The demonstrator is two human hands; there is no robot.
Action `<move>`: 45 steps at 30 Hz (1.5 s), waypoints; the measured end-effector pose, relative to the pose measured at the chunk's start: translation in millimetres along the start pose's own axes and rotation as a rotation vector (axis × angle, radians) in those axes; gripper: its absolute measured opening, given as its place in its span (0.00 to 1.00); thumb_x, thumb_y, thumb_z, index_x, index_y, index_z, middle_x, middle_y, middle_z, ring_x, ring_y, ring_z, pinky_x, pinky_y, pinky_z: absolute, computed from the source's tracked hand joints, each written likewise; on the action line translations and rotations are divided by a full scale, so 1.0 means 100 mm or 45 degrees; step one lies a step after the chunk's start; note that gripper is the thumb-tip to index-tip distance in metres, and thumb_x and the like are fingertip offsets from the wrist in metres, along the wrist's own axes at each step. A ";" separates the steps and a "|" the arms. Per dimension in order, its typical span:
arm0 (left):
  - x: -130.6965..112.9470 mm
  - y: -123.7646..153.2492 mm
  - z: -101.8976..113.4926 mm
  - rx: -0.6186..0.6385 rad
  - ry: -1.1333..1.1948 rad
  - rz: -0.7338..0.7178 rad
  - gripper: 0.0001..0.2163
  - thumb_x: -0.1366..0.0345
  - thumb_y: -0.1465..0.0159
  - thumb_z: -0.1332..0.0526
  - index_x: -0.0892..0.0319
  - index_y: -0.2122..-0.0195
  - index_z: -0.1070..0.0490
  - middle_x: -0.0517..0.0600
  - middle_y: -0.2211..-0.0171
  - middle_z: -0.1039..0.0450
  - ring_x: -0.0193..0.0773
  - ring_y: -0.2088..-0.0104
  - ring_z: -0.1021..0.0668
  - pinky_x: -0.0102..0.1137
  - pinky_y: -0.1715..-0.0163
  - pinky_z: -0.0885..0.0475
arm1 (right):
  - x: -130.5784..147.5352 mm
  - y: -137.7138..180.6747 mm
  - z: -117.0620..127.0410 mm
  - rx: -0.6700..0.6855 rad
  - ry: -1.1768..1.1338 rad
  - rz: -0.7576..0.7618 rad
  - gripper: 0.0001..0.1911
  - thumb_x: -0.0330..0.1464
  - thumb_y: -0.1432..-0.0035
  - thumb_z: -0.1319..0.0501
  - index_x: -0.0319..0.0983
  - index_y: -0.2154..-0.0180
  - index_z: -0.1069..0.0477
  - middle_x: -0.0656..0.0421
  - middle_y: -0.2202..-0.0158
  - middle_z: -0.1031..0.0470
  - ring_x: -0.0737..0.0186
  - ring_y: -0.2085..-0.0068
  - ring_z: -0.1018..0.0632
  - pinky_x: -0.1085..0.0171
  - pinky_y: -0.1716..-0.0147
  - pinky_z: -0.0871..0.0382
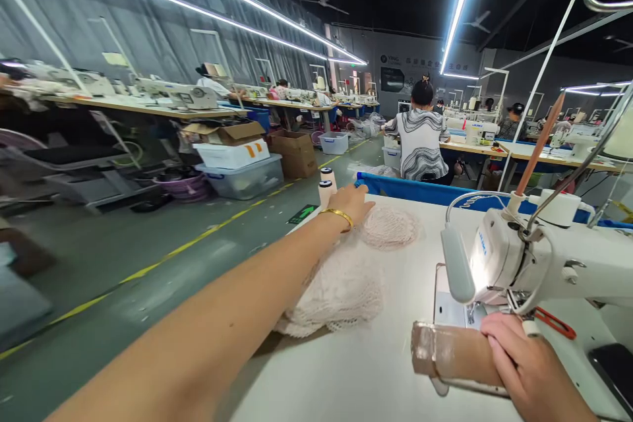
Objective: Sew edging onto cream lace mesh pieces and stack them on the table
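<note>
My left hand (350,203), with a gold bangle on the wrist, reaches far across the white sewing table (356,369) and lies on a small round piece of pink lace (390,227); its fingers are mostly hidden. A bigger heap of pink lace fabric (336,293) lies under my forearm. My right hand (529,369) is closed on a brown tape-wrapped block (448,353) in front of the needle of the white sewing machine (539,257).
Two white thread spools (326,186) stand at the table's far left corner. A person in a striped top (419,138) sits ahead with their back to me. The aisle on the left has a yellow floor line, plastic bins and cardboard boxes (242,158). Red-handled scissors (554,323) lie by the machine.
</note>
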State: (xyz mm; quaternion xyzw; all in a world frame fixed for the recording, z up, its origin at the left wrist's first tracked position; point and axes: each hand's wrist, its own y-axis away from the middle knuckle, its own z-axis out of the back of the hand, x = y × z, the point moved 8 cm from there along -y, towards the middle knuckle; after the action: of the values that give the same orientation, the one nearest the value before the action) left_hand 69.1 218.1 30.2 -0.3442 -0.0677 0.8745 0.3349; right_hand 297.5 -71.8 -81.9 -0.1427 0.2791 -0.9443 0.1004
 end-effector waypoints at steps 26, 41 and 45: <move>0.01 1.31 -0.12 0.490 -0.153 0.014 0.13 0.61 0.31 0.45 0.56 0.67 0.23 0.50 0.59 0.16 0.43 0.58 0.17 0.34 0.54 0.26 | -0.11 0.08 -0.17 0.078 -0.089 -0.124 0.17 0.32 0.21 0.52 0.44 0.54 0.24 0.53 0.55 0.19 0.51 0.56 0.18 0.54 0.59 0.23; -0.66 1.37 -0.25 0.361 -0.112 -0.014 0.16 0.56 0.25 0.49 0.55 0.63 0.25 0.51 0.62 0.19 0.46 0.61 0.20 0.37 0.58 0.27 | -0.01 0.02 -0.07 0.051 -0.088 -0.141 0.16 0.28 0.23 0.51 0.43 0.55 0.25 0.53 0.58 0.20 0.52 0.59 0.20 0.55 0.61 0.27; -1.23 1.67 -0.74 0.756 0.311 -0.254 0.13 0.55 0.24 0.44 0.47 0.48 0.21 0.47 0.50 0.15 0.44 0.51 0.17 0.36 0.48 0.26 | 0.07 -0.05 0.05 0.078 -0.116 -0.141 0.15 0.27 0.24 0.50 0.41 0.56 0.25 0.53 0.60 0.19 0.53 0.61 0.21 0.55 0.60 0.29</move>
State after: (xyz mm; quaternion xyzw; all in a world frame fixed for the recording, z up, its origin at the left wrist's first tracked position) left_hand 93.5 3.9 -15.7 -0.3257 0.1972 0.7713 0.5100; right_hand 292.2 -72.1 -74.2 -0.1977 0.2368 -0.9490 0.0649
